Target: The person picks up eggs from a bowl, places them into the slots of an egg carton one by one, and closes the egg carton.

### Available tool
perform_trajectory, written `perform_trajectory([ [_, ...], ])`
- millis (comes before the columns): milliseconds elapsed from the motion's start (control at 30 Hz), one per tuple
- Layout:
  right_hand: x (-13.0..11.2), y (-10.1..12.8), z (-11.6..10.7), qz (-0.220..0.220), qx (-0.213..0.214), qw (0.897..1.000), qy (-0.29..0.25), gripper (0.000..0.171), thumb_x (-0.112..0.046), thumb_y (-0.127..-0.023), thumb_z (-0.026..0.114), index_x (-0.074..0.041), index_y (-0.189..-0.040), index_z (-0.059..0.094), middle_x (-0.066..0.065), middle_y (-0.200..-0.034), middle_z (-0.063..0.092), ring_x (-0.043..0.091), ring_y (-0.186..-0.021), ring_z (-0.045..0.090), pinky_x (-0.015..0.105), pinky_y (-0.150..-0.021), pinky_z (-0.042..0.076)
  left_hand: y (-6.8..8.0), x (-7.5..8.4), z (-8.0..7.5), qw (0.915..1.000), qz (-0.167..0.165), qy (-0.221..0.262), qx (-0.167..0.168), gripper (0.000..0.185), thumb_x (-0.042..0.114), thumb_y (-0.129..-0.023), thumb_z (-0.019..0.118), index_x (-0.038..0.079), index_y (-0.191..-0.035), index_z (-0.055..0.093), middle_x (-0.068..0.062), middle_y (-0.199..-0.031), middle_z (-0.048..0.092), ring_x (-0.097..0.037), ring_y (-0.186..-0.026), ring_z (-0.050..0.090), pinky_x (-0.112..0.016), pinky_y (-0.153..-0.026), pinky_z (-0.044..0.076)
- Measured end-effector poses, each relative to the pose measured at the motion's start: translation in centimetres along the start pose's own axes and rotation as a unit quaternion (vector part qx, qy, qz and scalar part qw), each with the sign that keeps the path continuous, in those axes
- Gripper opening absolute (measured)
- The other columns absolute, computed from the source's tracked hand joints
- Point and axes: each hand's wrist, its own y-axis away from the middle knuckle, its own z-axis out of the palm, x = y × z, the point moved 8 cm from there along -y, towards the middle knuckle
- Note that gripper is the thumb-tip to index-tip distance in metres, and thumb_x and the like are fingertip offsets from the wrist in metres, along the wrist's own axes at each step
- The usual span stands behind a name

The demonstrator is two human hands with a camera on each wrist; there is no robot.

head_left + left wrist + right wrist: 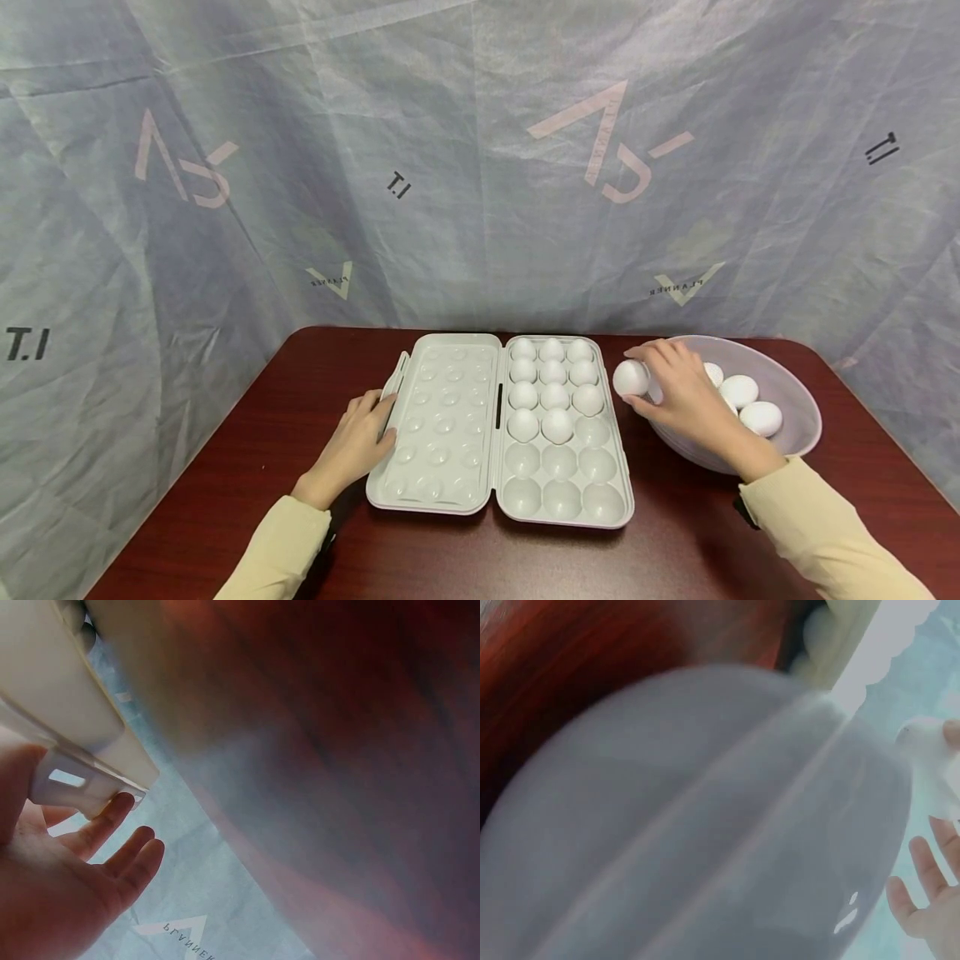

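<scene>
A white plastic egg box [501, 492] lies unfolded on the table, its dimpled lid [442, 467] on the left and the cupped half on the right. Several white eggs [553, 373] fill the far rows of cups; the nearer cups are bare. At the lid's left edge, my left hand [358, 442] holds the side by its clasp flap [82, 784] between thumb and fingers, the other fingers loosely bent. My right hand [686, 396] pinches one egg [632, 378] in its fingertips, above the gap between the box and a bowl [806, 417]. More eggs [761, 418] lie inside the bowl.
A dark red wooden table [300, 375] carries everything. Behind its far edge hangs a grey printed sheet [450, 250]. The translucent bowl stands at the right, under and beside my right wrist, its wall filling much of the right wrist view.
</scene>
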Motion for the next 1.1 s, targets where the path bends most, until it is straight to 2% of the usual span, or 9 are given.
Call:
perform_trajectory([
  [133,-1.0,0.2,1.1,-0.021,-0.011,1.0,0.0,0.053,-0.02,-0.063,0.078,-0.002,-0.109,0.06,0.01,-0.102,0.054,0.029,-0.093,0.046,0.042,-0.076,0.031,0.0,0.0,0.0,1.0,-0.001,0.0,-0.002,0.048,0.011,-0.079,0.064,-0.003,-0.124,0.053,-0.022,-0.12,0.05,-0.042,-0.11,0.047,-0.051,-0.084,0.042],
  [600,-2.9,1.5,3.9,-0.064,-0.029,0.997,0.009,0.05,-0.021,-0.055,0.083,-0.008,-0.099,0.062,0.005,-0.097,0.055,0.026,-0.095,0.048,0.043,-0.077,0.034,0.0,0.1,-0.1,1.0,-0.002,0.0,-0.004,0.047,0.011,-0.079,0.064,-0.003,-0.124,0.053,-0.021,-0.119,0.05,-0.042,-0.11,0.046,-0.051,-0.084,0.042],
  [1100,-3.5,2.0,6.0,-0.061,-0.059,0.996,0.034,0.052,-0.029,-0.051,0.086,-0.01,-0.092,0.061,0.002,-0.09,0.06,0.024,-0.091,0.049,0.043,-0.08,0.035,0.0,-0.1,0.1,0.9999,-0.006,0.001,-0.009,0.048,0.012,-0.08,0.064,-0.003,-0.125,0.053,-0.021,-0.12,0.05,-0.041,-0.112,0.046,-0.051,-0.084,0.042],
])
